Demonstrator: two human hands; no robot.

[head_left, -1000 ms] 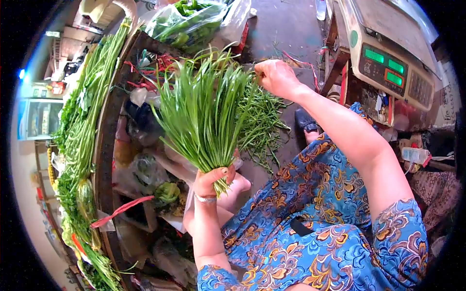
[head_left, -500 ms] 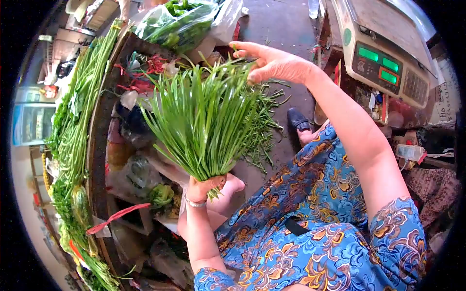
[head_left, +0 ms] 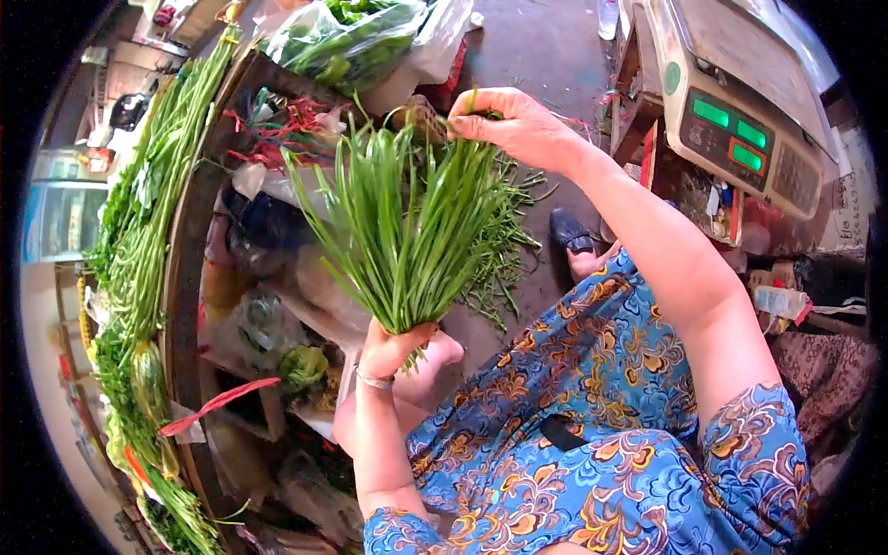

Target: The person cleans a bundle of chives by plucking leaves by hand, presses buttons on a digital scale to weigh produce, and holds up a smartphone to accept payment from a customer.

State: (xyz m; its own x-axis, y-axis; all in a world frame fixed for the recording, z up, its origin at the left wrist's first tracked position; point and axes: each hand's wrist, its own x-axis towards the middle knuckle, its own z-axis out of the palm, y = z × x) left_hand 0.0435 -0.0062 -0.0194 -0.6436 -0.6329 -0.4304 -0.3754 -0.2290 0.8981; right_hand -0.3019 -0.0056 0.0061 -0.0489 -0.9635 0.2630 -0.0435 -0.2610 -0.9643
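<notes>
My left hand (head_left: 394, 348) is wrapped round the lower stems of a bunch of long green leaves (head_left: 398, 222), which fans out upward. At the bunch's upper right tips, my right hand (head_left: 504, 125) has thumb and fingers pinched on a green leaf. Behind the bunch, a pile of loose green trimmings (head_left: 504, 250) lies on the floor.
Long green stalks and leafy vegetables (head_left: 157, 231) line a shelf at the left. A clear plastic bag of greens (head_left: 347, 46) stands at the top. At the right is a digital scale (head_left: 740, 139); a dark shoe (head_left: 571, 231) rests on the floor below it.
My right hand first moved up and left with its fingers spread, and has now closed on a leaf at the tips. The bunch has shifted slightly left and its leaves spread differently.
</notes>
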